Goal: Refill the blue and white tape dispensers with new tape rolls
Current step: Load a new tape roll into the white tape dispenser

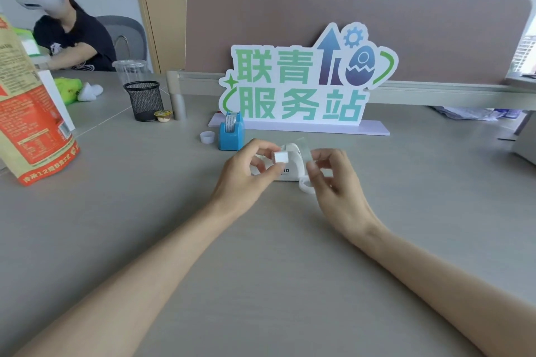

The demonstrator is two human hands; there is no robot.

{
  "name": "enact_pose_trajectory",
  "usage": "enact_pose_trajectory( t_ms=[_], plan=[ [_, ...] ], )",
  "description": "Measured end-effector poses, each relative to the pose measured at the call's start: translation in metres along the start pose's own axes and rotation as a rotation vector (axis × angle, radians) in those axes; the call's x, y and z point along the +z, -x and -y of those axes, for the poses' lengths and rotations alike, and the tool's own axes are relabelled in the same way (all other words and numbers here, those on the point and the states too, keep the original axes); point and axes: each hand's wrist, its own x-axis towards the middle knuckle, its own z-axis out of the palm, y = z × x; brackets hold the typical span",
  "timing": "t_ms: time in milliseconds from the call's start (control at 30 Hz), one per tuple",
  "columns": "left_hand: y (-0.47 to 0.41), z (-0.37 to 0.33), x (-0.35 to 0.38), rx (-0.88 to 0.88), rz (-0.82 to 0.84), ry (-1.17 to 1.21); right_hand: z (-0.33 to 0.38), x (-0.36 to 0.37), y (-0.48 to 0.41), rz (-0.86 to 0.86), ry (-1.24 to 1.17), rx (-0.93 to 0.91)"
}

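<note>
The white tape dispenser [290, 164] stands on the grey desk at centre, partly hidden by my fingers. My left hand [246, 174] pinches its front end between thumb and fingers. My right hand [333, 174] pinches a strip of clear tape [306, 151] that runs up from the dispenser. A small clear tape ring [307, 185] lies on the desk just under my right thumb. Behind, the blue tape dispenser [231, 133] stands upright with a printed tape roll inside it. An empty white core [207, 137] sits to its left.
A large green and white sign [304, 84] on a lilac base stands behind the dispensers. A black mesh pen cup [144, 100], a clear plastic cup [130, 69] and an orange bag [26, 101] are at the left. A person sits at the far left.
</note>
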Motion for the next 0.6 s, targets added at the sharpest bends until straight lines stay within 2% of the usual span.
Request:
enact_pose_trajectory(
  t_ms=[200, 333, 600],
  plan=[
    [0.009, -0.009, 0.013, 0.007, 0.012, 0.044, 0.001, -0.004, -0.002, 0.169, -0.294, 0.188],
    [0.007, -0.007, 0.01, 0.027, -0.048, 0.024, -0.002, -0.003, -0.002, 0.188, -0.302, 0.167],
    [0.004, -0.006, 0.006, -0.005, -0.064, 0.003, 0.0, -0.004, -0.002, 0.182, -0.338, 0.216]
  ],
)
